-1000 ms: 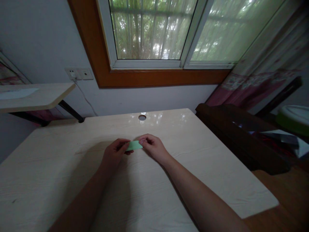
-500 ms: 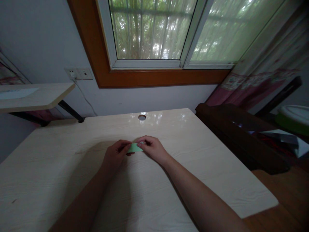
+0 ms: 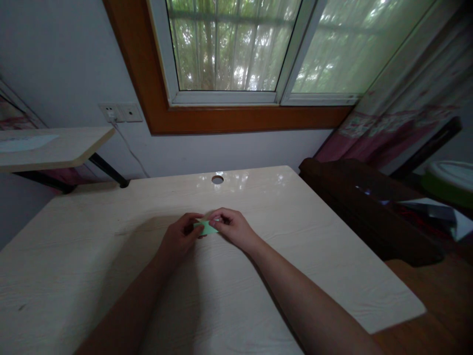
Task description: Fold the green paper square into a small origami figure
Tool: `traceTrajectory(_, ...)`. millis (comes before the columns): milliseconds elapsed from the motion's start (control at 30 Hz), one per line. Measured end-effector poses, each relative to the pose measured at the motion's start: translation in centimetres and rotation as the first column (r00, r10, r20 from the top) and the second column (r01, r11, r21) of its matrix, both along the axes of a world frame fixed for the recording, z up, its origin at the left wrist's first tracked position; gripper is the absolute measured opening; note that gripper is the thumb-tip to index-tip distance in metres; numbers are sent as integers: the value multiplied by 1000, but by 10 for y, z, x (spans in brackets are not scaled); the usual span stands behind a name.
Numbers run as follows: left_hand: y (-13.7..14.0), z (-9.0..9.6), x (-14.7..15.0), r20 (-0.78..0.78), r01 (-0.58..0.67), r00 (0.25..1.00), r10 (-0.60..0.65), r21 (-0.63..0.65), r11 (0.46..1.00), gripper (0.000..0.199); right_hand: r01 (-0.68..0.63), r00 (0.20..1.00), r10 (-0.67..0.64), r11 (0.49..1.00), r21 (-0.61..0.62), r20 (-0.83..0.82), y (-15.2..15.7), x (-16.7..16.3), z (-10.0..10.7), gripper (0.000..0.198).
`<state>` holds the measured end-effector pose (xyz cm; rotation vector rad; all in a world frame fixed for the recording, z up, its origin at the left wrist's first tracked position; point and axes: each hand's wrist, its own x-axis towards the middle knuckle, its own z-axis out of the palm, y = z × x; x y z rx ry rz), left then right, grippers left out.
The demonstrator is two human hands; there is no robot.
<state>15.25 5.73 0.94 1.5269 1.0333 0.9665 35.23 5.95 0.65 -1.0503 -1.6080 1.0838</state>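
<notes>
**While the left hand (image 3: 182, 235) and right hand (image 3: 235, 228) pinch it, a small green paper (image 3: 209, 229) bridges them**

As I look down through the head camera, the left fingers (image 3: 195, 233) grasp the paper's left end, thumb across its near face. The right fingers (image 3: 219, 226) grip the other end between thumb and forefinger, their tips close to the left ones. A paler strip shows along the upper edge, too small for me to make out. The paper sits about mid-counter (image 3: 314, 231), on the near side of a round hole (image 3: 218, 180); whether it touches the surface I cannot tell. Farther out to my left, a raised shelf (image 3: 86, 144) stands on black legs, a white sheet (image 3: 27, 143) on top. Behind it I see a wall socket (image 3: 120, 113) with a pale cable, then the wood-framed window (image 3: 232, 54). Off to my right are a patterned curtain (image 3: 384, 113) and dark wooden furniture (image 3: 343, 202).
</notes>
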Motion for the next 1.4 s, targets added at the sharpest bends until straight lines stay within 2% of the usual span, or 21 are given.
traceTrajectory(167,-1,1,0,-42,-25,999,27,40,999,32,-5,998,3,999,33,68,-1,1,1,18)
traceTrajectory(367,-2,8,0,-271,-113,947,170,215,970,27,-56,985,41,995,82,169,-3,-1,5,28)
traceTrajectory(567,-2,7,1,-322,-81,930,175,284,955,26,-58,980,43,996,71,193,-2,-2,2,35)
traceTrajectory(833,-1,4,0,-337,-81,925,177,280,957,27,-46,983,39,998,35,180,-1,-2,-1,36)
traceTrajectory(1167,2,5,0,-292,-192,920,261,245,950,28,4,1000,-4,999,-42,-2,3,-2,-3,32)
traceTrajectory(1400,9,-3,-6,-196,-309,917,347,199,930,32,117,982,-128,989,-86,-138,8,-1,-8,33)
